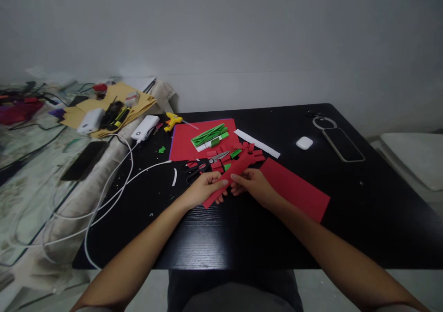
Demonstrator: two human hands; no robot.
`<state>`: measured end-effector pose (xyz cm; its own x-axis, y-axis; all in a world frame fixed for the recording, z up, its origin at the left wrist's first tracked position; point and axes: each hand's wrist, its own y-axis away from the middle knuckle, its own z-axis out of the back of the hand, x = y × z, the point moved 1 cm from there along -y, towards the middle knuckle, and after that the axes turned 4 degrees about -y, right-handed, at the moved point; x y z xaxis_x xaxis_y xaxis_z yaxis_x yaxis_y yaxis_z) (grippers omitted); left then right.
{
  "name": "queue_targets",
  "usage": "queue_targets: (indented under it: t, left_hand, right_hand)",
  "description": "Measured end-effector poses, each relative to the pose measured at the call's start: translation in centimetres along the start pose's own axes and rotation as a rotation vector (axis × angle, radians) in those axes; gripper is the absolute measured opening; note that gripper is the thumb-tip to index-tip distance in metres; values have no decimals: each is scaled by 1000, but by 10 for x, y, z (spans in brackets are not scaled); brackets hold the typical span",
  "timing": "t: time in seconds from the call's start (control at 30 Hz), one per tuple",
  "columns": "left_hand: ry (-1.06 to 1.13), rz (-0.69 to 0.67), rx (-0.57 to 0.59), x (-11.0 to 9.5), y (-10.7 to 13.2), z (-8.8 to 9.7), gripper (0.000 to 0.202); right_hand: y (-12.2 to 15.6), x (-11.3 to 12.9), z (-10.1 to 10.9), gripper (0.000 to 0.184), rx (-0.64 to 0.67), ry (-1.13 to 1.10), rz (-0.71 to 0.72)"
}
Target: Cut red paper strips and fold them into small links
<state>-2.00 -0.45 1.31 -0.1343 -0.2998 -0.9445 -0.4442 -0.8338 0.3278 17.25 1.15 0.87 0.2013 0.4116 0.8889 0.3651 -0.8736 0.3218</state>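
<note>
Both my hands hold a long red paper strip (232, 172) just above the black table (363, 196). My left hand (204, 188) pinches its near lower end, fingers closed on it. My right hand (252, 185) grips the strip's middle from the right, fingers curled. Beyond the strip lie several small red and green paper pieces (238, 154) and black-handled scissors (202, 165). A red paper sheet (297, 189) lies flat to the right of my right hand.
A larger red sheet (183, 141) carries folded green strips (209, 135). A yellow glue gun (173, 120), white power bank (145, 127) with cables, white paper strip (258, 143), earbud case (304, 142) and phone (342, 143) lie on the table. Cluttered surface at left.
</note>
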Motion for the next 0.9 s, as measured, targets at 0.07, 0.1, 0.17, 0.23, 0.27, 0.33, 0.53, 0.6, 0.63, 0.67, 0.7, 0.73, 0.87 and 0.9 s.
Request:
queue_targets:
  t: [0.07,0.1,0.17,0.23,0.27,0.33,0.53,0.6,0.63,0.67,0.7,0.73,0.87,0.9]
  left_hand:
    - [-4,-5,6,1,0,0,36]
    - [-6,-7,8,1,0,1,36]
    - [-10,-10,6,1,0,1,36]
    - [-17,-10,0,1,0,1,36]
    - [-21,-10,-1,1,0,1,36]
    - [-26,-10,-2,0,0,1,36]
    - [-29,-10,-5,-3,0,-1,39]
    - [-29,-17,-4,-3,0,-1,39]
    - [-30,-22,-5,-3,1,-1,39]
    - [-33,-27,-4,-3,1,0,39]
    - [-36,-33,-4,-3,1,0,39]
    - [-40,-37,-2,-3,0,0,39]
    - [-58,-88,-25,-2,-1,2,36]
    - [-70,-112,-38,-2,-2,3,35]
  right_hand:
    - [0,0,0,44,-1,3,-1]
    - [0,0,0,44,0,5,1]
    - [1,1,0,43,4,1,13]
    - [1,0,0,42,7,-3,24]
    - [0,0,0,41,10,-3,24]
    - [0,0,0,41,11,-2,21]
    - [0,0,0,43,5,-1,12]
    - [1,0,0,42,7,3,13]
    - [1,0,0,42,7,7,15]
    - [1,1,-1,42,6,12,19]
    - [1,1,-1,42,4,17,24]
    - [2,1,-1,42,3,23,29]
    - [2,1,-1,42,2,33,38]
    - [1,1,-2,42,2,33,40]
